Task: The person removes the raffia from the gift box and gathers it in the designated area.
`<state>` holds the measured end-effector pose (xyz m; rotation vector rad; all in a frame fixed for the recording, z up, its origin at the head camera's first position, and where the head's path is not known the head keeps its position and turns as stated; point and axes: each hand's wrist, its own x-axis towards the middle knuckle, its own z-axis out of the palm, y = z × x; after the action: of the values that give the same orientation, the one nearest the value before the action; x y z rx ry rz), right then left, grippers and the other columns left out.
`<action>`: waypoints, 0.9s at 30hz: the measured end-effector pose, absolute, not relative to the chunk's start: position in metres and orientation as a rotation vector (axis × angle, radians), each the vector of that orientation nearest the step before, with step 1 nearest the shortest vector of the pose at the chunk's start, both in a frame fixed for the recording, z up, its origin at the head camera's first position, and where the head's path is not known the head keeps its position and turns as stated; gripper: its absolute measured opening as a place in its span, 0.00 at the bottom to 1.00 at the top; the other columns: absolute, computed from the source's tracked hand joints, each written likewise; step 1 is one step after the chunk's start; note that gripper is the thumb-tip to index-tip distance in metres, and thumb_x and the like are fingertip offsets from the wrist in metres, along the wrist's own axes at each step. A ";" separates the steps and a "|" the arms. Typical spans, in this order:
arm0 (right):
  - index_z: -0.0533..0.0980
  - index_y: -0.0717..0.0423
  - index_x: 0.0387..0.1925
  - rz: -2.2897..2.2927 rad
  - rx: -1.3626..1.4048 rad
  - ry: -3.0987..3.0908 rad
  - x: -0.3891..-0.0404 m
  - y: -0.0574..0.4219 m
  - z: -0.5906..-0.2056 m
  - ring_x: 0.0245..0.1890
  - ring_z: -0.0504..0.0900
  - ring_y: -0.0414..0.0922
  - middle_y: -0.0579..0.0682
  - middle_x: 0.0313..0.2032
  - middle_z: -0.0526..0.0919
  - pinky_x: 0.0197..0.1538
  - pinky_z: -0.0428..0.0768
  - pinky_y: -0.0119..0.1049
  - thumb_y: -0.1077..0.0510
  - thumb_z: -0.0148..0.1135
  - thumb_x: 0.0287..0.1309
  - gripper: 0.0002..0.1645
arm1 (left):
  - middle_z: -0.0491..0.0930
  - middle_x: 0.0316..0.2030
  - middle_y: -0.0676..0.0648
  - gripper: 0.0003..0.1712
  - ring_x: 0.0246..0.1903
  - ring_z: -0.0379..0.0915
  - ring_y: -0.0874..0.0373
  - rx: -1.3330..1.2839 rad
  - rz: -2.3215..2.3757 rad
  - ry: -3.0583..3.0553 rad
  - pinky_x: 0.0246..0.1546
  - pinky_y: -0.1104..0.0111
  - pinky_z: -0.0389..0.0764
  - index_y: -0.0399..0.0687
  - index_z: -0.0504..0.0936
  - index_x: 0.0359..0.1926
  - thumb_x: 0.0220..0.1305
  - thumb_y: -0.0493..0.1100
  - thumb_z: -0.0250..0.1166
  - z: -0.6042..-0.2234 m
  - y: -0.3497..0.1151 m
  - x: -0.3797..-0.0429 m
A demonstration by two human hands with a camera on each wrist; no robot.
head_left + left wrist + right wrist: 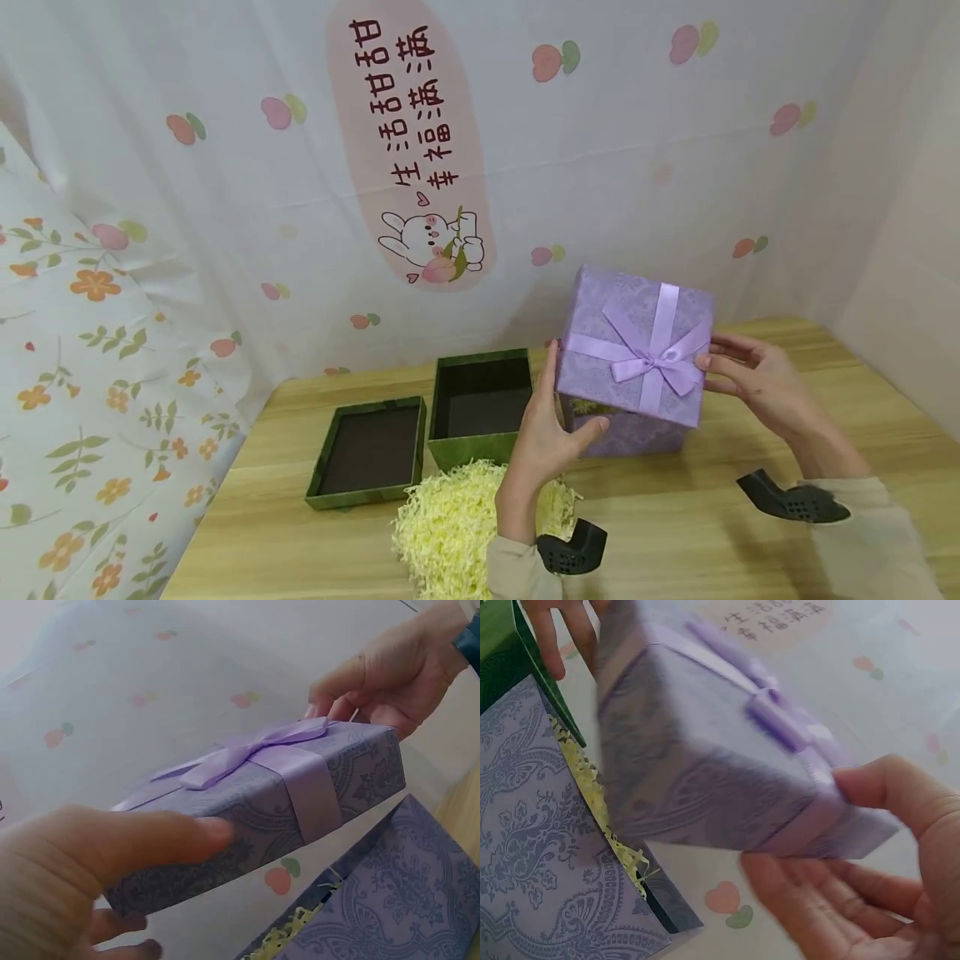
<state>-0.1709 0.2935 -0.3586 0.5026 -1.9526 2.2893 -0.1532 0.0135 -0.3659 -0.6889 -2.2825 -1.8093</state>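
Note:
Both hands hold a purple gift-box lid (630, 304) with a lilac ribbon bow, tilted over the matching purple box base (637, 437). My left hand (542, 437) grips the lid's left end, its thumb along the side in the left wrist view. At the opposite end, my right hand (768, 387) pinches the lid, thumb on the ribbon (821, 769) and fingers underneath. A gap between lid and base shows in both wrist views. Yellow shredded paper (296, 926) peeks over the base's rim; the lid hides most of the inside from the head view.
A dark green open box (480, 454) stands left of the purple one, with its green lid (367, 500) lying upturned beside it. A heap of yellow shredded paper (442, 533) lies in front, partly behind my left forearm. A printed curtain (600, 167) hangs behind the wooden table (270, 533).

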 end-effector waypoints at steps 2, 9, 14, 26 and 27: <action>0.72 0.55 0.51 2.300 0.519 -1.844 -0.171 0.292 -0.356 0.39 0.82 0.40 0.50 0.42 0.79 0.40 0.79 0.33 0.76 0.52 0.59 0.21 | 0.51 0.69 0.54 0.50 0.67 0.48 0.57 -0.613 -1.837 -2.206 0.62 0.55 0.59 0.62 0.47 0.73 0.57 0.41 0.67 -0.364 0.012 -0.154; 0.73 0.52 0.53 1.959 0.346 -1.901 -0.164 0.286 -0.343 0.42 0.79 0.34 0.43 0.43 0.79 0.39 0.78 0.24 0.76 0.60 0.52 0.28 | 0.59 0.66 0.48 0.32 0.64 0.57 0.54 -0.415 -1.951 -1.983 0.58 0.56 0.66 0.56 0.60 0.69 0.66 0.43 0.59 -0.362 0.007 -0.153; 0.72 0.58 0.55 1.621 0.343 -2.019 -0.159 0.279 -0.338 0.44 0.77 0.35 0.44 0.45 0.77 0.40 0.76 0.21 0.77 0.64 0.46 0.32 | 0.59 0.66 0.47 0.29 0.63 0.58 0.55 -0.398 -2.042 -1.950 0.58 0.58 0.66 0.55 0.61 0.68 0.68 0.44 0.57 -0.361 0.006 -0.153; 0.73 0.67 0.51 1.303 0.545 -2.125 -0.152 0.261 -0.334 0.45 0.77 0.34 0.40 0.44 0.79 0.45 0.75 0.22 0.81 0.67 0.35 0.34 | 0.63 0.63 0.46 0.27 0.60 0.63 0.54 -0.376 -2.191 -1.842 0.56 0.59 0.69 0.50 0.64 0.66 0.69 0.49 0.54 -0.354 -0.003 -0.153; 0.73 0.68 0.50 1.304 0.563 -2.119 -0.151 0.260 -0.334 0.45 0.77 0.34 0.41 0.44 0.79 0.45 0.75 0.23 0.82 0.67 0.34 0.34 | 0.63 0.63 0.46 0.27 0.61 0.63 0.52 -0.375 -2.202 -1.830 0.56 0.58 0.69 0.49 0.64 0.66 0.69 0.49 0.54 -0.354 -0.005 -0.153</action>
<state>-0.1512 0.2598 -0.3336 0.5633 -2.1188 1.3036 -0.1526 -0.0047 -0.3542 -0.3750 -1.8300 -2.2023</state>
